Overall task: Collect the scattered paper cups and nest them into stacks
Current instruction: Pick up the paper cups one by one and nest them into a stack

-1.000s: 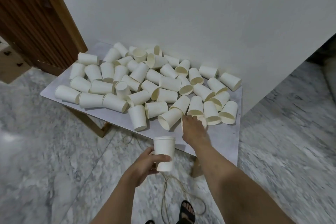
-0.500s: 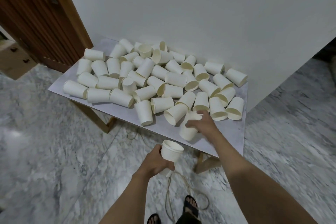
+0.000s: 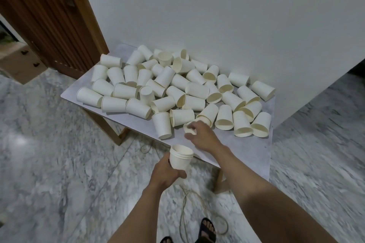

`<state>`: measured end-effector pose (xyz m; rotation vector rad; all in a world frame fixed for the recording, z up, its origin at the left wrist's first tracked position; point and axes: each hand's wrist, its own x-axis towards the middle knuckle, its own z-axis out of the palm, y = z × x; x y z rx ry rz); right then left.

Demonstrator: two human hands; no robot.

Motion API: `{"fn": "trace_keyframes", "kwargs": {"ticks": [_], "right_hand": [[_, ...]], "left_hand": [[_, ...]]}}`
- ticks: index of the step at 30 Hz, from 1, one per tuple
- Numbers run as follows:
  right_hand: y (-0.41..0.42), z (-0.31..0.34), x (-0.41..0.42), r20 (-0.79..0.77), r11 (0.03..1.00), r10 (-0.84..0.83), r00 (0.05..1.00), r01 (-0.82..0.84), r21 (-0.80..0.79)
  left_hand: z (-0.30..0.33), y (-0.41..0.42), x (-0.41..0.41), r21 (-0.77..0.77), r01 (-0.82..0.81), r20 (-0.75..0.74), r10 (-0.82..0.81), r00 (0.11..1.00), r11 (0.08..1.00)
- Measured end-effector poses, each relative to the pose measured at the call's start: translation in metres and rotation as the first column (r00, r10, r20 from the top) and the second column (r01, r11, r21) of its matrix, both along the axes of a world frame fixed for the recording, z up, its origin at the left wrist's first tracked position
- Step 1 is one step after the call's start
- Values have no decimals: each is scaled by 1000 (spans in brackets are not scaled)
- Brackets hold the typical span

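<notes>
One tipped paper cup (image 3: pixel 190 127) sits in our right hand (image 3: pixel 203 136), rim leftward, just above the nested stack (image 3: pixel 180 157) gripped upright by our left hand (image 3: pixel 166 171).

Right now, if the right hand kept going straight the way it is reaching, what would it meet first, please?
The right hand already grips a lying cup at the pile's near edge. Just past it lies another sideways cup, probably the next contact, though depth is unclear.

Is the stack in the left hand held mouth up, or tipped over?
Mouth up. The stack shows its open rim on top, with nested rims just below, and the left hand grips its lower part.
</notes>
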<state>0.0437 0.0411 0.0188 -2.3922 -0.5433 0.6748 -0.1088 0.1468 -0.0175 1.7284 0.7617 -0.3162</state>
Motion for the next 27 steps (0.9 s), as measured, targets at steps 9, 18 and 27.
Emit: {"fn": "trace_keyframes", "kwargs": {"ticks": [9,18,27], "right_hand": [[-1,-37,11,380,727,590,712,-265,-633],[-3,-51,-11,338,698,618,709,-299,-651],[2,-16,-11,-153,930,-312,938,335,152]], "left_hand": [[-9,7,-11,-29,-88,-27,87,996,996],[-13,17,-19,2,-113,-61,113,992,994],[-10,29,-25,30,-51,-89,53,995,998]]}}
